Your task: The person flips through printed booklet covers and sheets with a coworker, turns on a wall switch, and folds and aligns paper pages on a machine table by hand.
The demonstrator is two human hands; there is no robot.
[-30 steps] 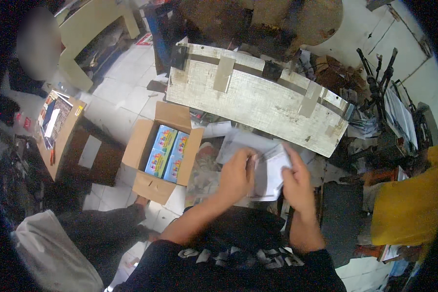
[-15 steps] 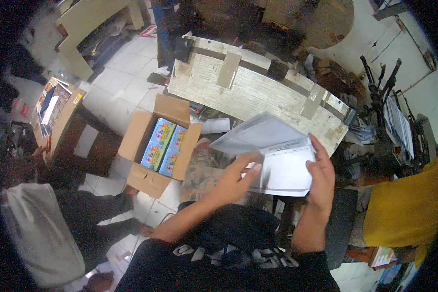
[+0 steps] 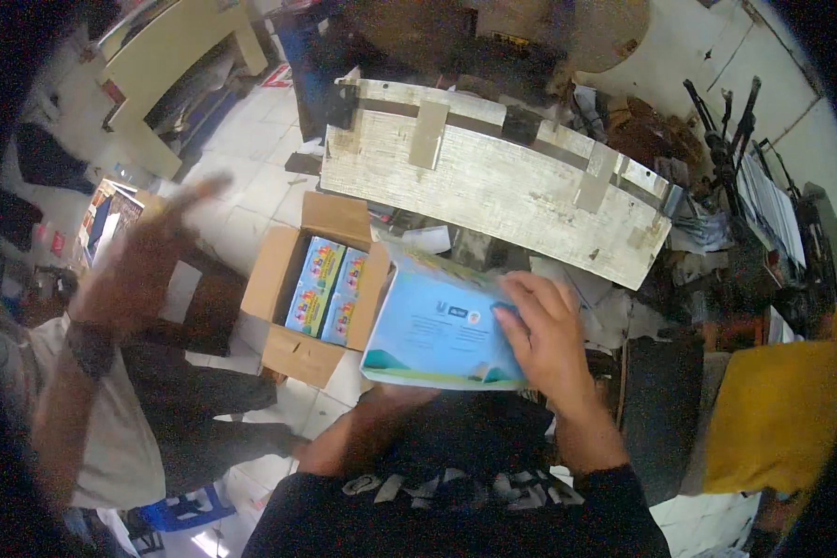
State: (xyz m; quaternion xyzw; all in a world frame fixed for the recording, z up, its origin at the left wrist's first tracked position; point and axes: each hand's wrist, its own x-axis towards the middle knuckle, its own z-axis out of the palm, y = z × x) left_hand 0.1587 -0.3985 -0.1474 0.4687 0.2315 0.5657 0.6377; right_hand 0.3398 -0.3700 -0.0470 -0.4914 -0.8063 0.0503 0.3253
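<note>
A blue-covered booklet [image 3: 437,325] with green edging is tilted in front of my body, its printed cover facing up. My right hand [image 3: 544,330] grips its right side, thumb and fingers bent over the cover. Beneath the lower left edge, my left hand [image 3: 400,394] holds the booklet from below; most of its fingers are hidden. Just left of the booklet stands an open cardboard box [image 3: 293,352], its flaps folded outward. Inside it are colourful blue and yellow packs [image 3: 316,279] in two rows.
A long whitish wooden bench [image 3: 493,195] stretches across ahead. At the left, another person's blurred arm [image 3: 126,270] reaches over a small table with papers [image 3: 112,219]. Yellow cloth [image 3: 777,418] lies over a seat at the right, near dark stands [image 3: 730,139].
The booklet, open with white pages showing, is now closed with its blue cover up, and has moved left toward the box. My left hand has gone beneath it. Another person's arm has swung up.
</note>
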